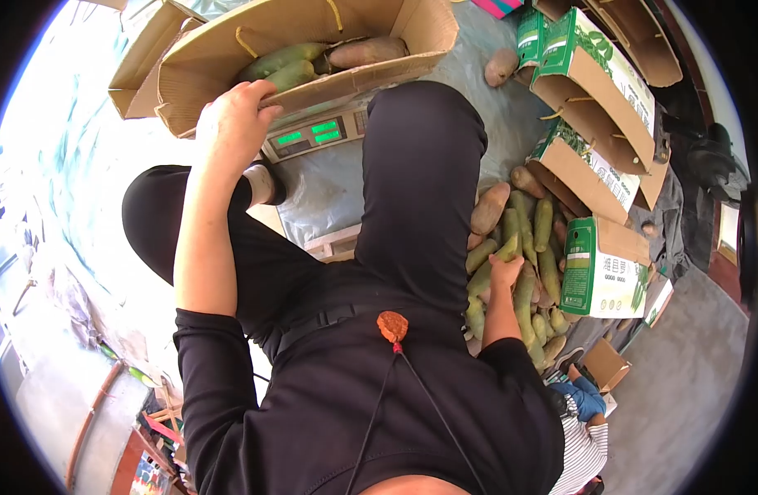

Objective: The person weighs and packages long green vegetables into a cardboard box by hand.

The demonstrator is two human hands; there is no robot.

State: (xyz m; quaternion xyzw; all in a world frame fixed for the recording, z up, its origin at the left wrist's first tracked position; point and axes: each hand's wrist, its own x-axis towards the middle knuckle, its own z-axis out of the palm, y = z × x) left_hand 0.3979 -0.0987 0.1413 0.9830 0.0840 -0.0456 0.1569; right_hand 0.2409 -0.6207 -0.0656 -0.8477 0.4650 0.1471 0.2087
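An open cardboard box (370, 82) with rope handles holds green radishes (284, 62) and a reddish-brown one (368, 53). It rests on a scale (317, 135) with lit green digits. My left hand (237, 120) is at the box's near left edge, fingers bent over the rim; whether it grips the rim is unclear. On the right, my right hand (505, 270) has its fingers closed around a green radish (506, 248) on a pile of green radishes (545, 227) and reddish-brown ones (489, 208).
Green and white cartons (583, 268) stand right of the pile, with more open cartons (597, 91) above. Another cardboard box (144, 70) is at the upper left. A person in a striped shirt (581, 454) is at the lower right.
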